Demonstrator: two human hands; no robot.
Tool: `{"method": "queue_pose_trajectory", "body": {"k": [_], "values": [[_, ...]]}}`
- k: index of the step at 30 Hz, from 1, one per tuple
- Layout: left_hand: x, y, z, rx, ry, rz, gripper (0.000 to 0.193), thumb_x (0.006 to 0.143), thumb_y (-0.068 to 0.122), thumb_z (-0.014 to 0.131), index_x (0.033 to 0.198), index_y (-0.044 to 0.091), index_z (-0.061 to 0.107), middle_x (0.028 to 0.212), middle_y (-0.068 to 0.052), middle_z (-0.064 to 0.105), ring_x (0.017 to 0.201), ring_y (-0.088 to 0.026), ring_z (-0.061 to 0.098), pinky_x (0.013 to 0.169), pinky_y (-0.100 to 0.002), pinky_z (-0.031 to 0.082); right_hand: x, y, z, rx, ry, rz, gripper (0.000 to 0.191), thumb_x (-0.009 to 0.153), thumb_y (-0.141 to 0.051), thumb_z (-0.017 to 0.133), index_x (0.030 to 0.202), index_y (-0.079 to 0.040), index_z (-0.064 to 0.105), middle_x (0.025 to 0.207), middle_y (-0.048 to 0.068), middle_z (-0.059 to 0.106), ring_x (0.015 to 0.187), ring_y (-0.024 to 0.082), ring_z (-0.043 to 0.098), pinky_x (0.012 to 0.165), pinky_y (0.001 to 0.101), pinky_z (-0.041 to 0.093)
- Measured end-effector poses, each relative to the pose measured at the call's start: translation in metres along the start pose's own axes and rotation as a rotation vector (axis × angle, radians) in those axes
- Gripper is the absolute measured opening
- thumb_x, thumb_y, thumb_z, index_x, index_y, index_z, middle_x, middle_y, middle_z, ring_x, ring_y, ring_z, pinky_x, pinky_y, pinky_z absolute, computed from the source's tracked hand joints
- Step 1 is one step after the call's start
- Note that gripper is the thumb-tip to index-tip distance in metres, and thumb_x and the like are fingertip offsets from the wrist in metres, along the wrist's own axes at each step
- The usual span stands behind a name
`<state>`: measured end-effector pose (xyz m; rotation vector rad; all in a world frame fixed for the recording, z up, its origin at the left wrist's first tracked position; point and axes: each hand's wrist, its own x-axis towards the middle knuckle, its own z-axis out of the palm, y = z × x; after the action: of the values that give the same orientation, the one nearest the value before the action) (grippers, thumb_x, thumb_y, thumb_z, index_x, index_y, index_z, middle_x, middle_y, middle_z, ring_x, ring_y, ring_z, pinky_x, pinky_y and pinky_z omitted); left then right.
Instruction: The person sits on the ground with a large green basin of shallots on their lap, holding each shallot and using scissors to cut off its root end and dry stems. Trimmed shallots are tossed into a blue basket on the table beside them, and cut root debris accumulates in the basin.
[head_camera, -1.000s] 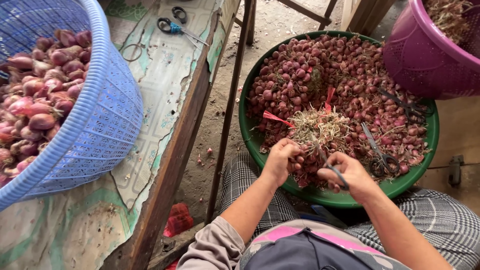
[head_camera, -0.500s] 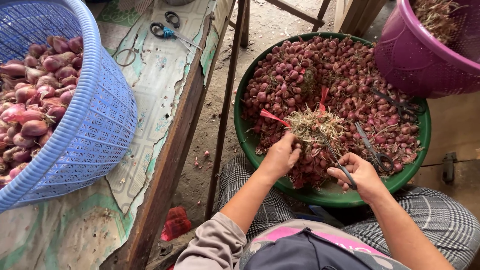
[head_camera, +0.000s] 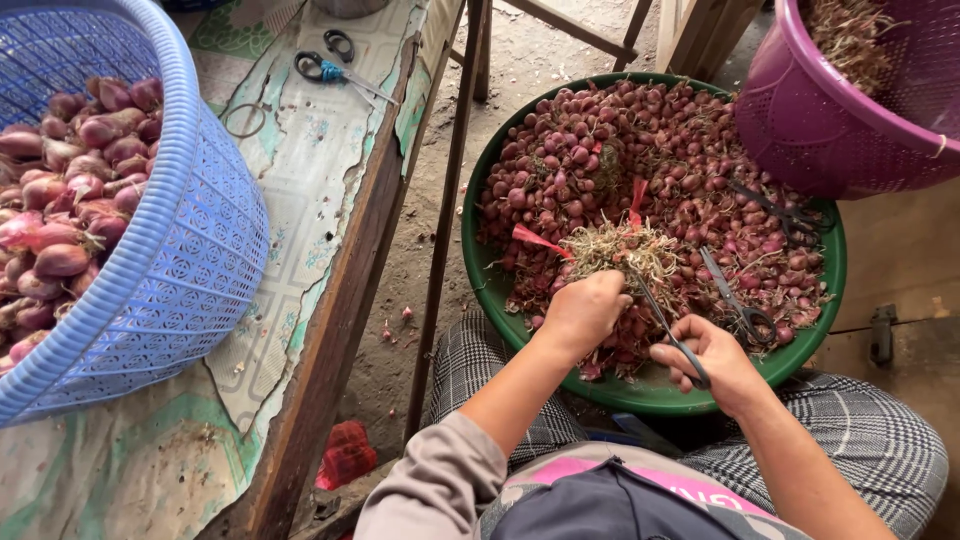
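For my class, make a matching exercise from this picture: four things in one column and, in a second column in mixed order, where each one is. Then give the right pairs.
Things:
1. blue basket
2. green basin
3. purple basket
4. blue-handled scissors

Places:
A. top right, beside the basin
B. lying on the patterned table cover
C. on the person's lap, full of shallots
D. at the left, on the table, holding peeled shallots

Pairs: 1-D, 2-C, 3-A, 4-B
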<state>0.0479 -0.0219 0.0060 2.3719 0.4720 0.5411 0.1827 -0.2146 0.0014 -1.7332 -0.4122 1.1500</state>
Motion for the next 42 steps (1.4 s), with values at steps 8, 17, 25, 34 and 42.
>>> {"method": "queue_pose_trajectory", "body": {"k": [8,17,25,34,42], "values": [[-0.024,-0.031,0.024,-0.783,0.014,-0.404,0.022,0.104,0.022,0.062,0.102,0.001,0.067,0.082,-0.005,0.068,0.073,-0.01,0.058,0.067,-0.029,0.05,-0.025,0.003,0.001,-0.008,-0.164,0.08,0.04,0.074,-0.022,0.086,0.095,-0.003,0.058,0.06,0.005,0.061,0.047,0.011,0.054,0.042,0.0264,0.041],[-0.032,-0.047,0.034,-0.979,0.027,-0.478,0.022,0.107,0.021,0.06,0.104,0.0,0.067,0.085,0.001,0.063,0.075,-0.007,0.054,0.068,-0.023,0.049,-0.03,-0.011,0.001,-0.077,-0.137,0.092,0.037,0.073,-0.018,0.084,0.096,-0.005,0.058,0.059,0.004,0.062,0.048,0.011,0.056,0.041,0.026,0.041],[-0.039,-0.037,0.045,-1.307,-0.044,-0.489,0.016,0.107,0.016,0.057,0.108,0.001,0.063,0.097,0.0,0.065,0.084,-0.005,0.061,0.074,-0.024,0.056,-0.013,-0.007,0.019,-0.056,-0.193,0.072,0.037,0.076,-0.019,0.085,0.094,-0.004,0.057,0.057,0.003,0.06,0.046,0.011,0.054,0.04,0.0259,0.04],[-0.044,-0.041,0.024,-1.455,-0.104,-0.653,0.022,0.107,0.025,0.058,0.108,0.003,0.06,0.087,-0.002,0.071,0.062,-0.005,0.053,0.051,-0.021,0.043,-0.01,-0.011,0.002,-0.097,-0.045,0.015,0.041,0.073,-0.025,0.086,0.097,-0.004,0.06,0.061,0.006,0.063,0.05,0.013,0.057,0.044,0.027,0.042],[-0.037,-0.013,0.032,-0.162,0.274,0.033,0.024,0.091,0.024,0.076,0.101,0.004,0.066,0.095,-0.015,0.069,0.082,-0.033,0.066,0.07,-0.041,0.053,-0.019,0.002,-0.022,-0.087,-0.015,0.009,0.042,0.074,-0.024,0.085,0.1,-0.003,0.06,0.063,0.008,0.065,0.054,0.013,0.059,0.048,0.026,0.045]]}}
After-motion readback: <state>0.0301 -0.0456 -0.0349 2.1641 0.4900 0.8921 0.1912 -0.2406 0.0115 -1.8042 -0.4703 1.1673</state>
